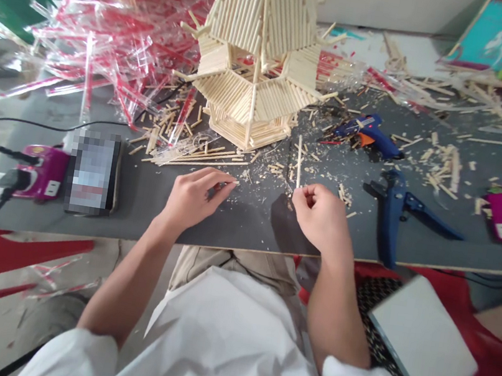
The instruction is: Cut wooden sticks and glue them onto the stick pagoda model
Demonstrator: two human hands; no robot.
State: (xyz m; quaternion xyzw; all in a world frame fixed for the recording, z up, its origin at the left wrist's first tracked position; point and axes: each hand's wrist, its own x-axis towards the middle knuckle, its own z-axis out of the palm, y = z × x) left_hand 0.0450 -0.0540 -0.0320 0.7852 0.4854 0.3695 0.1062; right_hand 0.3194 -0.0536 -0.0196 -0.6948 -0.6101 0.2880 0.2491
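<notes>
While the right hand [322,217] pinches a thin stick [299,161] near its lower end, its grip is closed, with fingers curled in and the thumb pressed on the wood. The stick points away from the body, just beside the tower [255,82] at its right, over the scraps. The left hand [196,195] lies to the left, well apart from the right, palm down; its grip is narrow, thumb and forefinger tips nearly meeting. A pale speck shows at those tips, but I cannot tell whether anything is held.

The tower, built of pale sticks in flaring tiers, stands on the counter [236,226] beyond both hands. Loose sticks [208,159] lie near its base on the left, and small scraps [277,170] are scattered between the hands. Right of the tower are a blue glue gun [376,137] and, nearer the front edge, a blue cutter [393,215]. On the left lie a heap of red-and-clear wrappers [124,56], a phone [95,171] and a purple socket block [45,173].
</notes>
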